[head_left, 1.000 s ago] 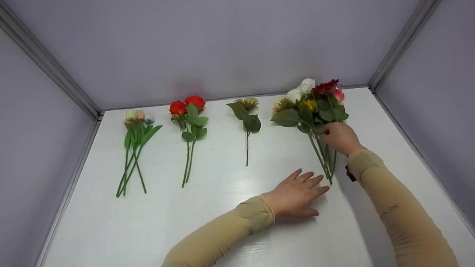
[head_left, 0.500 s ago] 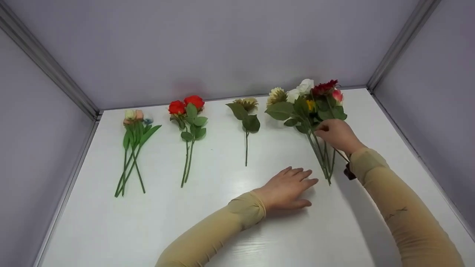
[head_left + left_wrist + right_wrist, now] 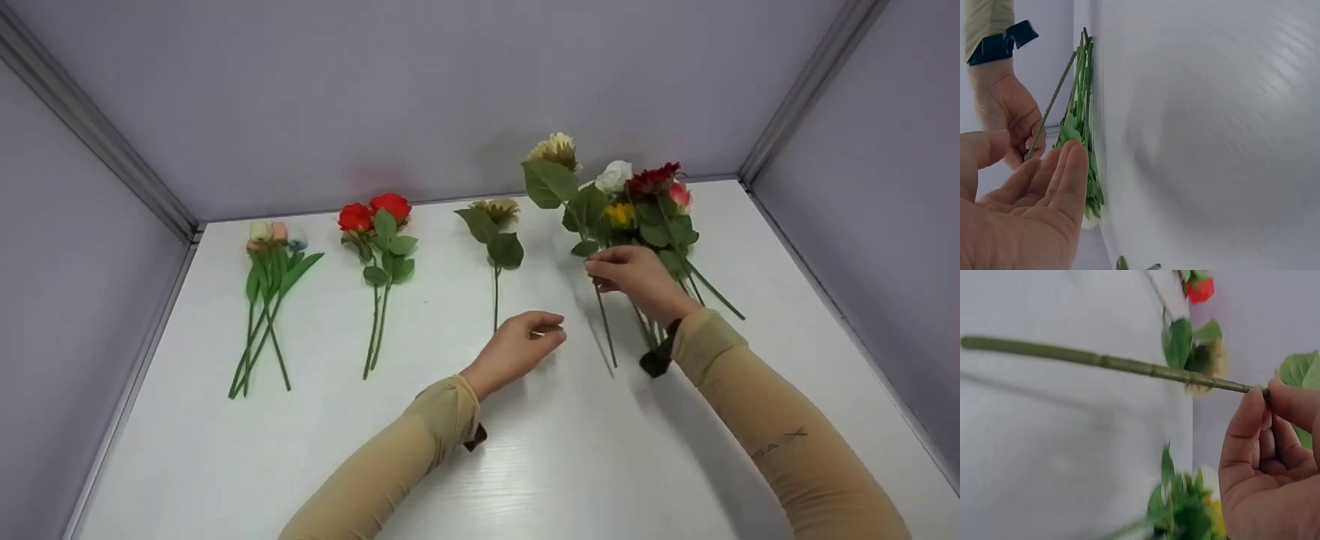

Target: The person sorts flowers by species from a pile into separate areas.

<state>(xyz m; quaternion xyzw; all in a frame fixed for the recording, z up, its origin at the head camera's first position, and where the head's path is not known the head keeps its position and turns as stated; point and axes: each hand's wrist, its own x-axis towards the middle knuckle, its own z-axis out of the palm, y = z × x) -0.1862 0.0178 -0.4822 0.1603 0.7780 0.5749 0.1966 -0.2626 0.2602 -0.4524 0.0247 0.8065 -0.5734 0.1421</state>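
Observation:
My right hand (image 3: 645, 281) pinches the stem of a cream flower (image 3: 555, 152) between thumb and fingertips. In the right wrist view the bare lower stem (image 3: 1129, 366) sticks out past the fingers, its shadow on the table below. The bloom and large green leaves stand up against the back wall. My left hand (image 3: 514, 350) hovers over the table to the left, holding nothing, its fingers loosely bent and thumb apart. Just beyond it lies a single cream flower (image 3: 499, 214), its stem end behind the hand.
A mixed pile with white, dark red, pink and yellow flowers (image 3: 652, 217) lies right of the raised stem. Two red roses (image 3: 385, 240) and several pale tulips (image 3: 277, 277) lie farther left on the white table (image 3: 187, 450). Grey walls (image 3: 480, 90) enclose the back and sides.
My right hand has drawn the cream flower out of the pile, up and to the left. My left hand has moved left and upward, its spread fingers now loosely bent.

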